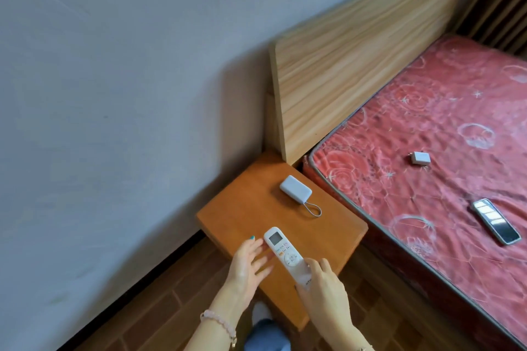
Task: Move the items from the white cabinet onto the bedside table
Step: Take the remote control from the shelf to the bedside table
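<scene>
White remote [282, 251] on bedside table [251, 208]; right-hand grip [325, 288] pinches its lower end, left-hand grip [245, 265] spread beside.

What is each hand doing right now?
Left hand: open, fingers straight beside the remote.
Right hand: holding the remote's lower end.

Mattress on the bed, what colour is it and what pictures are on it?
The mattress is pinkish red with pale rose and star outlines; the head view shows it.
</scene>
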{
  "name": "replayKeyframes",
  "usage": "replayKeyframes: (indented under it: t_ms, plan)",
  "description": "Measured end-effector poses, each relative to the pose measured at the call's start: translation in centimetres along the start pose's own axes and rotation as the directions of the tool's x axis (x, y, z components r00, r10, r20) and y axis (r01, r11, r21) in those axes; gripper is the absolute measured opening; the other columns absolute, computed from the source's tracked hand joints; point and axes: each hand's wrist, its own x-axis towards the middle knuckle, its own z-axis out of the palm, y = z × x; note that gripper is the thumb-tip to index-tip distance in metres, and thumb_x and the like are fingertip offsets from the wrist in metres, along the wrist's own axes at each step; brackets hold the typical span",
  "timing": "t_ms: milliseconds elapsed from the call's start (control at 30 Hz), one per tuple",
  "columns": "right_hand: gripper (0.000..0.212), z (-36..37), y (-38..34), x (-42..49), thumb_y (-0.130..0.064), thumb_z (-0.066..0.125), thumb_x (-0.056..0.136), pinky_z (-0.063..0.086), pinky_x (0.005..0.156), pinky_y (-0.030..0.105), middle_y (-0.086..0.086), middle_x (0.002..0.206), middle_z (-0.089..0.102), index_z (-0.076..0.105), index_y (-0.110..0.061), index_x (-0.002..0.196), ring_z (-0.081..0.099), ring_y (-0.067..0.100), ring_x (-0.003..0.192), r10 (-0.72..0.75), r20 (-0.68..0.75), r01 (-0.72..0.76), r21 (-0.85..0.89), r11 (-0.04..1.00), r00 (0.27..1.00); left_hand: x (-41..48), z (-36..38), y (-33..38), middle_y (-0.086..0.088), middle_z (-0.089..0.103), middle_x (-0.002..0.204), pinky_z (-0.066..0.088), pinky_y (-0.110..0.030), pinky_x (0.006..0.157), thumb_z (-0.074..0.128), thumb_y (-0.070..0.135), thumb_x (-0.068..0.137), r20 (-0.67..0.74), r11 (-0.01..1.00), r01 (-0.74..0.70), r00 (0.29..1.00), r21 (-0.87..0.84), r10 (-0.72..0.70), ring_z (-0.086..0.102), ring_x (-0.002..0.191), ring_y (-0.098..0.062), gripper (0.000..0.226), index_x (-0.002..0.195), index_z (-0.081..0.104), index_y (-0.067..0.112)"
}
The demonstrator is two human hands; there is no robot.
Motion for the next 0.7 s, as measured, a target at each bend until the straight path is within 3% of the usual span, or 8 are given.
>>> replayKeyframes:
  t_ms: [100, 200, 333, 433, 533, 600, 700]
  plan:
    - [0.041, 1.9, -1.2, 4.1, -0.03, 0.058, 0.087, 0.038, 0.053, 0.016, -0.005, 0.112, 0.05, 0.047, -0.022, 0.125, 0.055, 0.013, 0.095, 0.053, 0.011, -0.053, 0.046, 0.998, 0.999, 4.1, -0.4, 2.0, -0.015, 0.029, 0.151, 0.035, -0.048, 0.104, 0.036, 0.033, 0.099, 0.0, 0.997, 0.064, 0.998, -0.046, -0.064, 0.032, 0.136, -0.033, 0.052, 0.142, 0.034, 0.005]
    - [0.042, 3.5, -2.3, 8.0, -0.031, 0.057, 0.087, 0.034, 0.046, 0.015, -0.006, 0.113, 0.05, 0.045, -0.024, 0.127, 0.052, 0.011, 0.087, 0.096, 0.039, -0.099, 0.069, 0.993, 0.995, 7.5, -1.1, 3.4, -0.014, 0.037, 0.147, 0.041, -0.046, 0.102, 0.037, 0.032, 0.099, -0.012, 0.999, 0.051, 0.999, -0.008, -0.051, 0.042, 0.129, -0.03, 0.048, 0.14, 0.038, 0.006]
    - [0.042, 5.2, -2.7, 13.1, -0.028, 0.055, 0.089, 0.029, 0.045, 0.014, -0.003, 0.119, 0.051, 0.044, -0.023, 0.129, 0.056, 0.015, 0.094, 0.109, 0.054, -0.112, 0.043, 0.993, 0.993, 10.9, -2.4, 4.8, -0.004, 0.056, 0.129, 0.05, -0.033, 0.088, 0.039, 0.032, 0.099, -0.065, 0.979, -0.034, 0.997, 0.203, 0.048, 0.058, 0.11, -0.017, 0.038, 0.132, 0.048, 0.014]
    - [0.041, 6.5, -2.6, 16.4, -0.026, 0.055, 0.088, 0.027, 0.048, 0.014, -0.003, 0.119, 0.052, 0.046, -0.021, 0.128, 0.056, 0.016, 0.099, 0.109, 0.075, -0.11, -0.003, 0.994, 0.991, 12.4, -3.7, 5.3, 0.003, 0.056, 0.126, 0.047, -0.031, 0.093, 0.039, 0.033, 0.099, -0.118, 0.929, -0.097, 0.982, 0.357, 0.148, 0.056, 0.112, -0.014, 0.032, 0.127, 0.05, 0.023]
    - [0.04, 7.8, -2.3, 18.9, -0.024, 0.055, 0.088, 0.027, 0.048, 0.014, -0.002, 0.118, 0.053, 0.047, -0.02, 0.127, 0.054, 0.015, 0.101, 0.106, 0.095, -0.104, -0.025, 0.994, 0.99, 12.9, -5.3, 5.2, 0.009, 0.054, 0.124, 0.043, -0.021, 0.09, 0.04, 0.033, 0.098, -0.129, 0.84, -0.161, 0.956, 0.519, 0.264, 0.052, 0.114, -0.009, 0.026, 0.122, 0.051, 0.031]
    - [0.04, 8.9, -2.1, 20.1, -0.023, 0.056, 0.087, 0.033, 0.057, 0.017, -0.001, 0.116, 0.054, 0.048, -0.019, 0.126, 0.051, 0.016, 0.102, 0.092, 0.094, -0.088, -0.042, 0.995, 0.991, 12.9, -6.4, 4.9, 0.017, 0.052, 0.119, 0.041, -0.016, 0.085, 0.043, 0.032, 0.098, -0.129, 0.744, -0.181, 0.932, 0.643, 0.338, 0.051, 0.111, -0.004, 0.024, 0.12, 0.05, 0.035]
    - [0.041, 10.5, -1.7, 21.1, -0.022, 0.057, 0.086, 0.034, 0.067, 0.02, 0.0, 0.116, 0.055, 0.049, -0.018, 0.126, 0.047, 0.017, 0.103, 0.063, 0.092, -0.059, -0.052, 0.997, 0.994, 12.8, -7.5, 4.5, 0.021, 0.05, 0.118, 0.048, -0.026, 0.089, 0.044, 0.035, 0.096, -0.091, 0.534, -0.183, 0.89, 0.825, 0.446, 0.051, 0.113, -0.005, 0.024, 0.119, 0.046, 0.04]
